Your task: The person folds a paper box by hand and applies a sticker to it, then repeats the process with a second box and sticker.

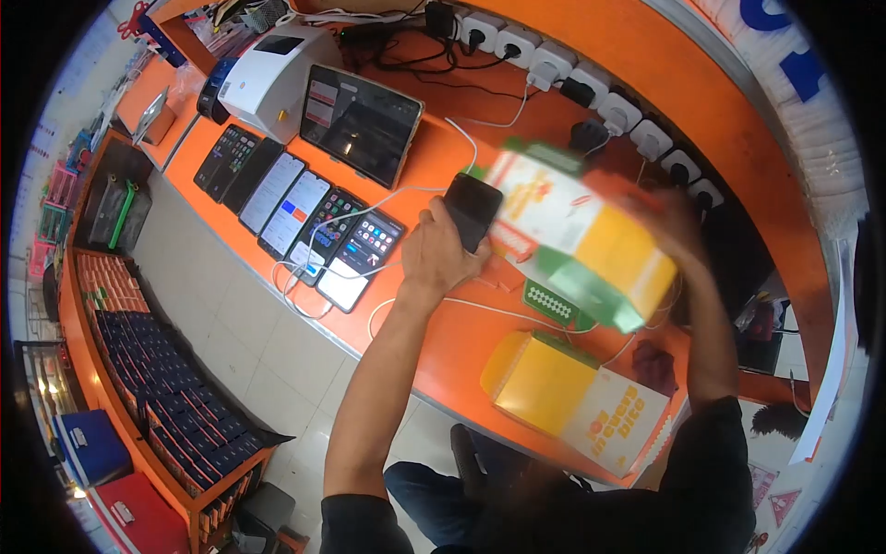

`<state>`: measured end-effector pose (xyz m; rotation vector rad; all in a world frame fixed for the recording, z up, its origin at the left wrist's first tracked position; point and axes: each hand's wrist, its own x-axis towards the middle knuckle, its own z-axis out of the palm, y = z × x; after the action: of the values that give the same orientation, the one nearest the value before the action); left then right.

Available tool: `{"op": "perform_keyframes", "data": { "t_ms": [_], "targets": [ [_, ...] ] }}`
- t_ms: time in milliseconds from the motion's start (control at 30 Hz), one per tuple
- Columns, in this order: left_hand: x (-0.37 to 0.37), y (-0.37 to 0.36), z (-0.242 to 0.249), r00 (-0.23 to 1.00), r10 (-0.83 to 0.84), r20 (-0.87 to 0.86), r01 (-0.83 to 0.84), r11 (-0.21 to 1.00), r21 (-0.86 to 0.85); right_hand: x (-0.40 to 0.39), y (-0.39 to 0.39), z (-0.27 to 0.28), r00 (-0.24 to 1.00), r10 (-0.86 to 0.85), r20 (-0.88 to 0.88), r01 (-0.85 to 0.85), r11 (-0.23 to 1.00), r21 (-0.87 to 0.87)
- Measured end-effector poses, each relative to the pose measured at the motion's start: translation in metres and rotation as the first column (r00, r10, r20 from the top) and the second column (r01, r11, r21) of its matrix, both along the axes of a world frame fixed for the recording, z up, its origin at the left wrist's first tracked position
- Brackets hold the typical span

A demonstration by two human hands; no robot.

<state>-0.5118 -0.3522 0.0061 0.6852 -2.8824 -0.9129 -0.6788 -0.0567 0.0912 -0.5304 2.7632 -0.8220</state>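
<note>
A dark phone [472,205] is in my left hand [438,247], its screen facing up, above the orange counter. My right hand [666,226], smeared by motion, is at the far end of a blurred white, yellow and green box [586,226] and grips it. The box is tilted and lies just right of the phone. Below it on the counter rests a yellow and white carton [581,402] with printed words. A green item with white dots [551,303] is partly hidden beneath the raised box.
Several phones [295,219] lie in a row at the left, beside a tablet [358,122] and a white printer [279,78]. White cables [429,300] cross the orange counter [452,355]. Several plugs [620,113] line the back. A dark red cloth [655,367] sits near the right edge.
</note>
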Motion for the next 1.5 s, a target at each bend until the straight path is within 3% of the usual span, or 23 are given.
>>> {"op": "perform_keyframes", "data": {
  "t_ms": [33,167,300,367,400,433,500,567,600,633,667,733,767,933,1000,1033,1100,1133,1200,1233,1300,1400,1500],
  "targets": [
    [-0.001,0.002,-0.006,0.999,-0.033,0.008,0.033,0.998,-0.044,-0.01,0.019,0.016,0.993,0.042,-0.112,-0.023,0.985,0.169],
    [-0.007,0.017,-0.016,0.989,-0.124,0.076,0.134,0.979,-0.153,0.035,0.072,0.052,0.909,-0.165,-0.382,0.214,0.973,0.087],
    [-0.008,0.026,-0.023,0.99,-0.127,0.067,0.138,0.972,-0.19,0.073,0.082,0.046,0.833,-0.212,-0.511,0.268,0.963,0.037],
    [-0.004,0.026,-0.031,0.989,-0.149,0.001,0.144,0.957,-0.251,0.092,0.057,0.042,0.825,-0.295,-0.482,0.172,0.944,-0.283],
    [0.002,0.028,-0.035,0.989,-0.145,0.001,0.141,0.955,-0.26,0.097,0.052,0.044,0.825,-0.296,-0.481,0.168,0.942,-0.292],
    [0.008,0.03,-0.036,0.983,-0.164,-0.082,0.12,0.913,-0.39,0.1,0.047,0.05,0.782,-0.122,-0.611,0.004,0.981,-0.192],
    [0.024,0.04,-0.03,0.967,-0.191,-0.168,0.079,0.854,-0.515,0.104,0.026,0.063,0.543,0.167,-0.823,-0.372,0.927,-0.057],
    [0.049,0.055,0.007,0.951,-0.24,-0.194,0.228,0.97,-0.081,0.113,0.024,0.073,0.442,0.26,-0.859,-0.473,0.881,0.023],
    [0.067,0.061,0.04,0.952,-0.232,-0.2,0.216,0.971,-0.098,0.119,0.021,0.078,0.333,0.339,-0.88,-0.559,0.822,0.105],
    [0.087,0.065,0.081,0.921,-0.292,-0.259,0.361,0.891,0.277,0.124,0.015,0.084,0.205,0.365,-0.908,-0.646,0.747,0.154],
    [0.106,0.068,0.107,0.883,-0.324,-0.338,0.468,0.659,0.589,0.135,0.011,0.096,0.185,0.341,-0.921,-0.657,0.74,0.142],
    [0.141,0.074,0.132,0.867,-0.336,-0.369,0.498,0.54,0.679,0.165,0.008,0.126,-0.045,0.435,-0.899,-0.74,0.59,0.323],
    [0.169,0.093,0.148,0.817,-0.128,-0.562,0.544,0.494,0.678,0.18,0.007,0.134,-0.129,0.41,-0.903,-0.743,0.563,0.362],
    [0.295,0.175,0.183,0.542,0.218,-0.812,0.668,0.474,0.573,0.311,0.011,0.146,-0.261,0.227,-0.938,-0.793,0.503,0.343],
    [0.344,0.207,0.182,0.458,0.585,-0.669,0.552,0.402,0.73,0.376,0.024,0.127,-0.157,0.321,-0.934,-0.829,0.471,0.301],
    [0.37,0.206,0.164,0.44,0.596,-0.672,0.433,0.514,0.74,0.406,0.035,0.122,-0.169,0.312,-0.935,-0.842,0.447,0.302],
    [0.436,0.21,0.132,0.46,0.553,-0.694,0.346,0.608,0.714,0.461,0.061,0.11,0.13,0.661,-0.739,-0.967,0.25,0.053],
    [0.466,0.215,0.124,0.501,0.499,-0.707,0.273,0.684,0.677,0.477,0.07,0.102,0.117,0.666,-0.737,-0.971,0.233,0.056],
    [0.514,0.236,0.109,0.492,0.446,-0.748,0.221,0.767,0.602,0.493,0.079,0.079,0.348,0.491,-0.799,-0.88,0.464,-0.099],
    [0.534,0.25,0.101,0.508,0.376,-0.775,0.18,0.834,0.522,0.502,0.079,0.068,0.355,0.494,-0.794,-0.879,0.466,-0.103],
    [0.554,0.279,0.085,0.531,0.425,-0.733,0.219,0.767,0.603,0.512,0.085,0.049,0.632,0.48,-0.608,-0.769,0.487,-0.414],
    [0.552,0.307,0.059,0.561,0.462,-0.686,0.296,0.662,0.688,0.516,0.114,0.034,0.697,0.555,-0.455,-0.717,0.549,-0.428],
    [0.523,0.349,0.029,0.594,0.556,-0.582,0.314,0.506,0.803,0.5,0.161,0.016,0.794,0.448,-0.411,-0.595,0.711,-0.375]
  ]
}}
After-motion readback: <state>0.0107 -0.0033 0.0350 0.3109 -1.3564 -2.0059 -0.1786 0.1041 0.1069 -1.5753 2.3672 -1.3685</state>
